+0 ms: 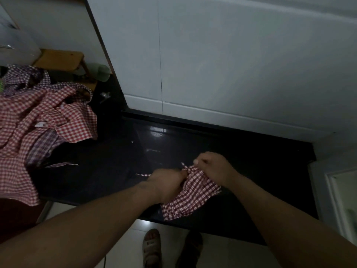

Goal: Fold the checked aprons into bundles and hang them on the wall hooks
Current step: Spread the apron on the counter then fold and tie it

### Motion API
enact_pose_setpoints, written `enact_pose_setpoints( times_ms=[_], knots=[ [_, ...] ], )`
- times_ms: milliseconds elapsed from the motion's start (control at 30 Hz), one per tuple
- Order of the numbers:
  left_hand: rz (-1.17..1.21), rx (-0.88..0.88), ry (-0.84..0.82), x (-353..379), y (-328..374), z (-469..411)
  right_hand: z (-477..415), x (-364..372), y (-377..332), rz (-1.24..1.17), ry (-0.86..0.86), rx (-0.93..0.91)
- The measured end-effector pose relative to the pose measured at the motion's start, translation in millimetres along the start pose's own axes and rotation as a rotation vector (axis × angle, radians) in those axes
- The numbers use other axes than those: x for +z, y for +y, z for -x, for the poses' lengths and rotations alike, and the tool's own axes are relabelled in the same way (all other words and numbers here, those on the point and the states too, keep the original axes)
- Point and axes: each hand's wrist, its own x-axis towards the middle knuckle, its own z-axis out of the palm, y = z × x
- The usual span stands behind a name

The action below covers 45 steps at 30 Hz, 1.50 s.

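Dark counter (260, 171): left grip (166, 183) and right grip (212, 167) both clench the red checked apron (193, 200). Best to bunch it tight and pull evenly.

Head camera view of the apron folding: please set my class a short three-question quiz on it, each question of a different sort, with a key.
1. True or false: the left hand and the right hand both have a grip on the red checked apron.
2. Where is the pile of loose aprons? A) to the left of the hands; B) on the floor by the feet; C) to the right of the hands.
3. Fill in the gap: the apron being folded rests on a glossy ___ counter.

Key: 1 true; 2 A; 3 black.
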Motion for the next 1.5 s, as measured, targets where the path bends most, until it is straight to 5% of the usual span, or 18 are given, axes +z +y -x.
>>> enact_pose_setpoints(
  times_ms=[133, 333, 433, 533, 733, 900, 1200, 1367, 1500],
  knots=[
    [-0.011, -0.039, 0.004, 2.4, 3.7, 4.2, -6.4, -9.8, 4.2, -0.092, -0.066, 0.058],
    [-0.084, -0.134, 0.006, 7.5, 27.0, 19.8, -2.5, 1.8, 1.4, 0.540, -0.188, -0.284],
    [-0.279, -0.091, 0.017, 17.5, 35.2, 21.9, -7.6, 13.2, 0.7, 0.624, -0.147, -0.354],
    [-0.313, -0.033, 0.109, 17.3, 23.5, 11.5, -15.7, 19.2, 4.3, 0.437, -0.008, -0.264],
    [-0.208, 0.128, 0.179, -1.1, -26.6, 10.4, -24.8, -11.2, 57.2, -0.175, 0.295, 0.248],
    [0.189, -0.104, 0.350, 1.4, -47.0, 28.0, 9.0, -3.1, 92.0, -0.565, 0.366, 0.613],
    [0.248, -0.053, 0.444, -1.2, -34.6, 20.8, 24.5, 4.2, 83.7, -0.741, 0.374, 0.717],
    [-0.179, 0.358, 0.335, 0.0, -26.7, 29.9, 23.9, -3.4, 64.5, -0.869, 0.370, 0.718],
    [-0.301, 0.398, 0.256, 5.7, -19.8, 28.8, 14.8, -10.0, 30.2, -0.744, 0.376, 0.478]
  ],
)
